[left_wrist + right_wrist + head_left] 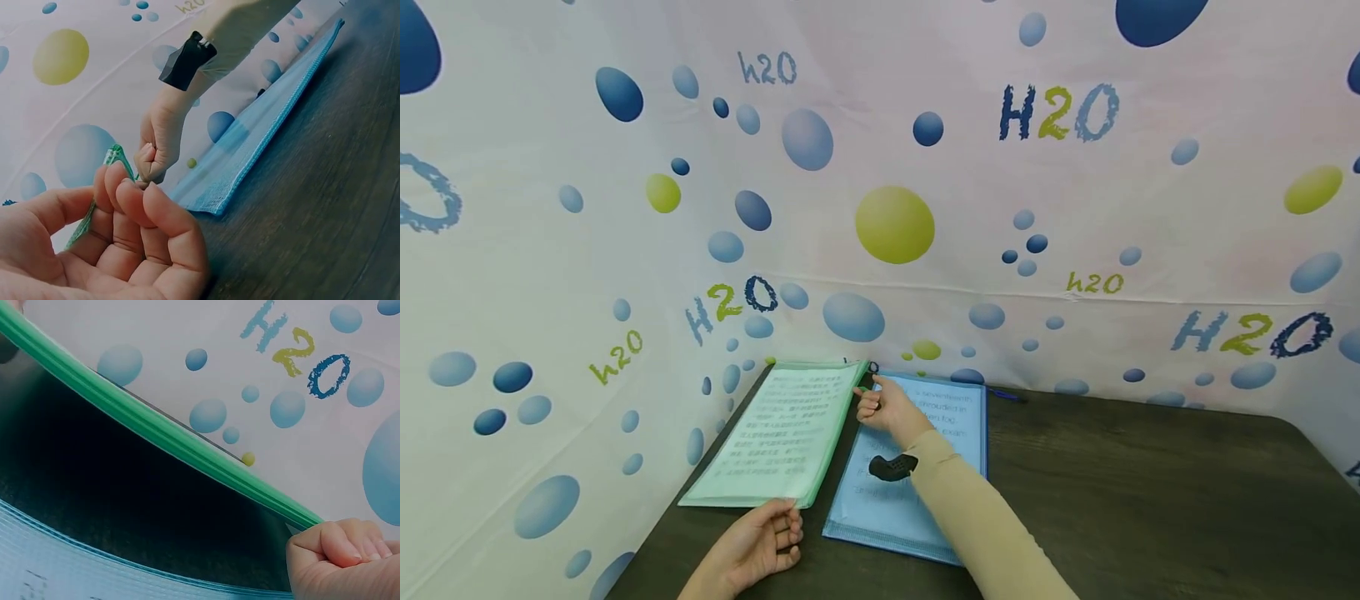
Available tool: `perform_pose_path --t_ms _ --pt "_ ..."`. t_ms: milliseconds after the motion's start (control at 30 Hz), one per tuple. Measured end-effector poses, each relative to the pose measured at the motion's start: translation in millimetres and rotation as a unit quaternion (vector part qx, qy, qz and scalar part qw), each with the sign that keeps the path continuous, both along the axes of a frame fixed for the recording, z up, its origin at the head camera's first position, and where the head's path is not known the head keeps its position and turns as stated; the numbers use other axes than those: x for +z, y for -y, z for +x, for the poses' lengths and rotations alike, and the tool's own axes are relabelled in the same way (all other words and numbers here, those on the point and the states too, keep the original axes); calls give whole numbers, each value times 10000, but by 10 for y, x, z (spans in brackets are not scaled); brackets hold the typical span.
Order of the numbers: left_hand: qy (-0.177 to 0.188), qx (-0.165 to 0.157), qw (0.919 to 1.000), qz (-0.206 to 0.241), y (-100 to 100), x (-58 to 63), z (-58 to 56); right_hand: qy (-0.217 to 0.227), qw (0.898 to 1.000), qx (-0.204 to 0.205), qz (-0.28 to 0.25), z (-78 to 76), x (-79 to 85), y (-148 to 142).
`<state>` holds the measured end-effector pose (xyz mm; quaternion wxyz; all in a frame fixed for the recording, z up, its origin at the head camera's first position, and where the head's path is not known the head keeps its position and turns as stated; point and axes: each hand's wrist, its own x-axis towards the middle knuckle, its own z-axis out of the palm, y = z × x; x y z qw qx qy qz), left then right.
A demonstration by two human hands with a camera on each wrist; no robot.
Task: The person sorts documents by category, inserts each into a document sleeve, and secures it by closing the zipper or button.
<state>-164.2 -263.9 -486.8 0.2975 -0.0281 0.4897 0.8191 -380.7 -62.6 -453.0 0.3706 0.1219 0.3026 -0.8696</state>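
Observation:
A green document pouch (775,433) with a printed sheet inside lies at the left, its long right edge, a green zip (156,431), raised above the dark table. My left hand (756,542) pinches its near right corner between thumb and fingers; in the left wrist view the fingers curl over the green edge. At the far right corner, my right hand (891,408) grips the other end of the zip edge, fingers curled in the right wrist view. Beneath the right forearm lies a blue document pouch (872,500) with a printed sheet, partly hidden by that arm.
The dark wooden table (1150,492) extends to the right. A thin blue item (1006,395) lies by the blue pouch's far right corner. A patterned wall covering (970,183) borders the table at the back and left. A black device (892,467) is strapped to the right wrist.

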Motion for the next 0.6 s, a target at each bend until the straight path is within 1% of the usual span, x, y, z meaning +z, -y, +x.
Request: perform_pose_path --t_ms 167,333,500,600 --pt "256 35 9997 55 -2 1 8 -56 10000 -3 5 -64 73 -27" --pt "347 -195 9991 122 13 -12 13 -129 9999 -20 -46 -146 135 -40" --pt "438 -262 9985 197 55 -31 33 -150 9998 -65 -85 -204 184 -68" --pt "465 -373 9977 327 80 -22 51 -138 9998 -93 -100 -231 207 -84"
